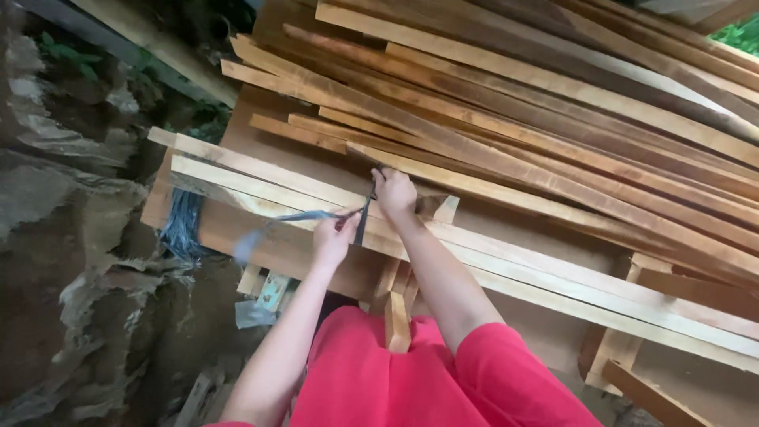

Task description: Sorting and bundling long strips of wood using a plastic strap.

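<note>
A: What's the biggest thing in front of you?

B: The pile of long wooden boards (553,134) fills the upper right, the planks lying at a slant one over another. Below it, pale wooden slats (506,265) run across a flat brown panel (261,245), side by side.

A: And at your left?

B: Rough grey rock and rubble (55,237), with a bundle of bluish strands (183,225) hanging at the panel's left end.

A: Where are your hands?

B: Your right hand (394,194) is closed in a fist on the upper end of a dark strap (365,215), resting against the pale slats near the foot of the pile. Your left hand (334,237) sits just below and beside it, fingers closed on the strap's grey tail, which trails off to the left in a blur.

A: And the strap itself?

B: It runs between your two hands, over the slats, near the middle of the view.
</note>
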